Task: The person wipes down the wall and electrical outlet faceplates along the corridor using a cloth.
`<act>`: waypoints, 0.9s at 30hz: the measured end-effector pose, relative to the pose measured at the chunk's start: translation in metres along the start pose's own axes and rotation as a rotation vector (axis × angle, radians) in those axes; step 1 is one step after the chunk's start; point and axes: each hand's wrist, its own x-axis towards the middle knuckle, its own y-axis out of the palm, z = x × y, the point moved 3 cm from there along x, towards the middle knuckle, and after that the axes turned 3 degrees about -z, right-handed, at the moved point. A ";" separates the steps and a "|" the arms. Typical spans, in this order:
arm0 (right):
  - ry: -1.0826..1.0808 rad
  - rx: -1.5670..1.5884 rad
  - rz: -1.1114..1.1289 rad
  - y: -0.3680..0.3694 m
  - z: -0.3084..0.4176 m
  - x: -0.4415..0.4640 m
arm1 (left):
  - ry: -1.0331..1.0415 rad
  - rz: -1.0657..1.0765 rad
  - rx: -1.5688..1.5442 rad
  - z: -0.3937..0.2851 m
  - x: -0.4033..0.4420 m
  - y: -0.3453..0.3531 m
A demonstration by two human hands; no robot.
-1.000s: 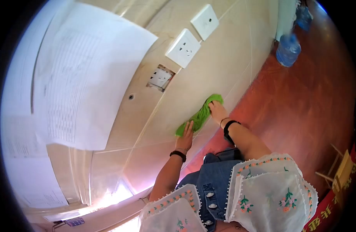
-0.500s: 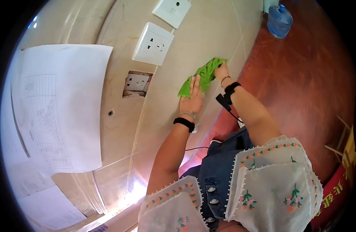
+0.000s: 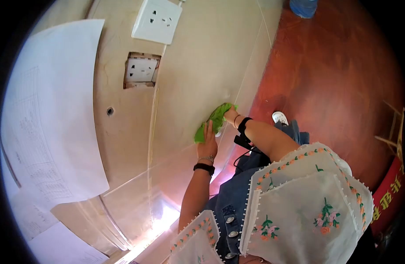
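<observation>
I have a glossy beige wall (image 3: 202, 57) on my left, crossed by pale joints. Papers (image 3: 57, 110) hang at its far left, beside a socket plate (image 3: 157, 20) and an uncovered socket (image 3: 141, 70) in a rough cut-out. Bright light (image 3: 165, 215) glares low on the near left. To my right spreads a reddish floor (image 3: 334, 75), with a blue container (image 3: 304, 6) at its far end.
</observation>
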 end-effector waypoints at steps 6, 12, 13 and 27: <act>-0.159 -1.079 0.653 0.132 -0.012 -0.037 | -0.050 0.064 0.011 0.022 -0.110 0.073; -0.432 -0.991 0.725 0.136 0.033 -0.115 | -0.081 0.121 0.090 0.031 -0.187 0.112; -0.445 -0.973 0.668 0.146 0.025 -0.114 | -0.079 0.097 0.070 0.031 -0.192 0.113; -0.349 -0.938 0.188 0.029 -0.010 -0.086 | -0.034 0.031 0.083 -0.004 -0.113 0.102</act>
